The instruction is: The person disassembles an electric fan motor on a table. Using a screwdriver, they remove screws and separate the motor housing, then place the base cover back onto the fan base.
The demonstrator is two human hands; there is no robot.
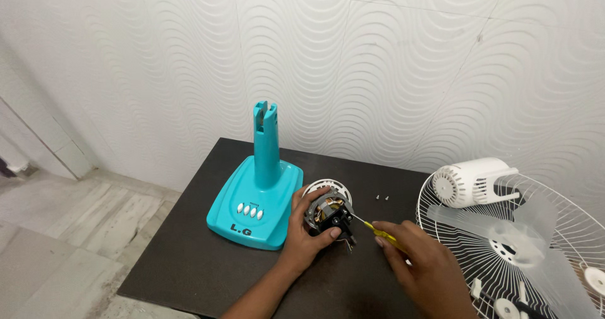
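Hands: your left hand clamps the fan motor; your right hand grips the yellow screwdriver. Keep tip seated square, motor steady on the counter.

Exposed fan motor upright on dark table, yellow-handled screwdriver at its side

White wave-patterned wall behind a dark table — pale marbled floor at left.
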